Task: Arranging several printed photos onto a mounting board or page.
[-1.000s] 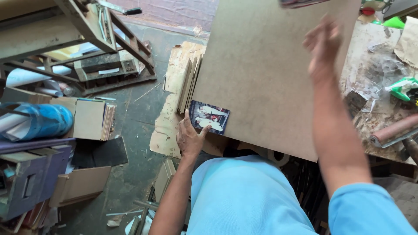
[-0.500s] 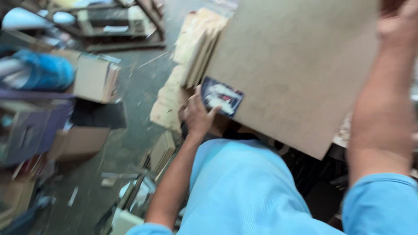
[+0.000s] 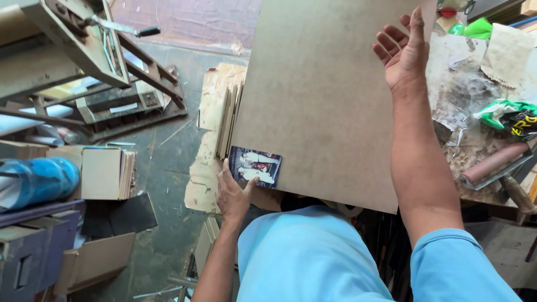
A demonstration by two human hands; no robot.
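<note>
Large board (image 3: pixel 330 95) held up by 2 hands, seen from above.
Since 0.5 s ago the view has swung back, and we see our right hand (image 3: pixel 404 51) open, fingers spread against the matte brown board at upper right. Our left hand (image 3: pixel 234 193) pinches a small glossy photo (image 3: pixel 255 165) at the board's lower left corner, above a dusty grey floor (image 3: pixel 168 162).

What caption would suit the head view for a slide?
Left hand pins a photo to a big brown board; right hand open at its far edge.
</note>
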